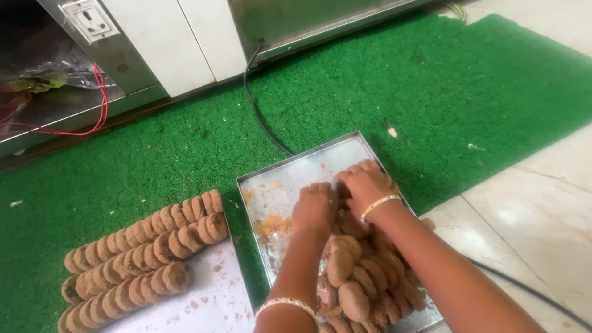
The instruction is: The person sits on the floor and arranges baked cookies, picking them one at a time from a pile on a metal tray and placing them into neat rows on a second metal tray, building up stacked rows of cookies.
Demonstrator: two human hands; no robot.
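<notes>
Steel tray [290, 179] at the centre of it all, lying on the green mat [431, 92] — every place below is told from that tray. Both hands are down in it, side by side near its middle. Left hand [313, 209] is palm down, fingers curled against the heap of brown cookies [364, 283] that fills the tray's near half; right hand [365, 182] sits just beyond and beside it, fingers bent onto the metal at the heap's far edge. Whether either hand actually has a cookie clasped — cannot tell, the fingers hide what is under them. Each wrist wears a bangle, the right one [379, 205] pale with a gold band, the left one [287, 303] at the frame's bottom edge.

Far half of the tray is bare metal with orange crumbs [269, 225] scattered on it. Left of the tray, on a second sheet [209, 302], rows of cookies [142, 253] stand on edge, packed tight in four slanting lines. Beyond the tray a black cable [259, 111] runs across the mat toward a metal cabinet [296, 21]; far left of it, red wires [98, 105] hang by a socket [91, 20]. Right of the tray the mat ends at pale floor tiles [542, 203].
</notes>
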